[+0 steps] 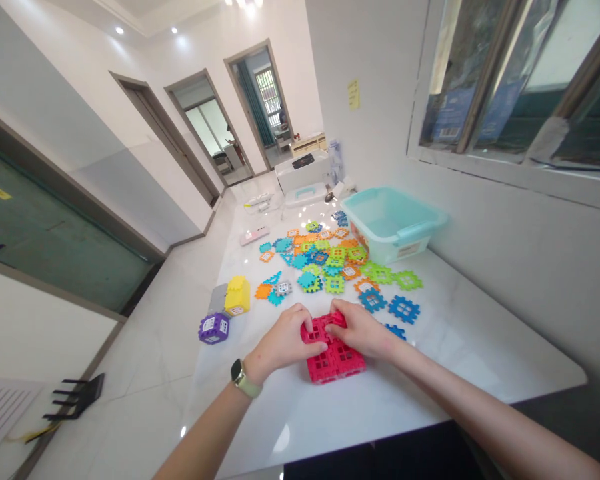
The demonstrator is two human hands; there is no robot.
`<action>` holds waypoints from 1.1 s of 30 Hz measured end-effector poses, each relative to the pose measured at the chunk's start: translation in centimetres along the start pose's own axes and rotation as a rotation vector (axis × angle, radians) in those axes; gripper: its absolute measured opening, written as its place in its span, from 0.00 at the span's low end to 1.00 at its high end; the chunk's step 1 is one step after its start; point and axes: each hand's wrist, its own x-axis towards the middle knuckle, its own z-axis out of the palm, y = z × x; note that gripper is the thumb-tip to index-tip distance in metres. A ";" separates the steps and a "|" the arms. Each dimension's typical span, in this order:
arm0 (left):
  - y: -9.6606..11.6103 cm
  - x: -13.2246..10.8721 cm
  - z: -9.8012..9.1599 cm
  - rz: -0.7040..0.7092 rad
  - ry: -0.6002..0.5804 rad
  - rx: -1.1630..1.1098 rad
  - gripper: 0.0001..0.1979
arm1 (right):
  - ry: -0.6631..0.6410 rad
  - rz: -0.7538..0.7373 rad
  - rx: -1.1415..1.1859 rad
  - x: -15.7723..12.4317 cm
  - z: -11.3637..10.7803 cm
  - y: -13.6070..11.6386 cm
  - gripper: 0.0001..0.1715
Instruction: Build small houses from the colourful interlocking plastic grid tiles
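Note:
Both my hands grip a red block house (333, 357) made of window tiles, standing on the white table (460, 347) close to me. My left hand (285, 340), with a watch at the wrist, closes on its left side. My right hand (361, 329) presses fingers on its top and right side. Just beyond lie loose blue tiles (404, 309) and green tiles (407, 280). A finished yellow block house (237, 295) and a purple block cube (213, 328) stand to the left.
A heap of coloured tiles (325, 257) spreads over the middle of the table. A pale teal plastic bin (393, 223) stands by the wall at right. White boxes (303, 173) sit at the far end. The table's near edge lies under my forearms.

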 end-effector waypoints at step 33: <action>-3.0 -1.3 2.3 0.130 0.168 -0.479 0.15 | 0.190 -0.122 0.033 0.0 -1.3 0.1 0.06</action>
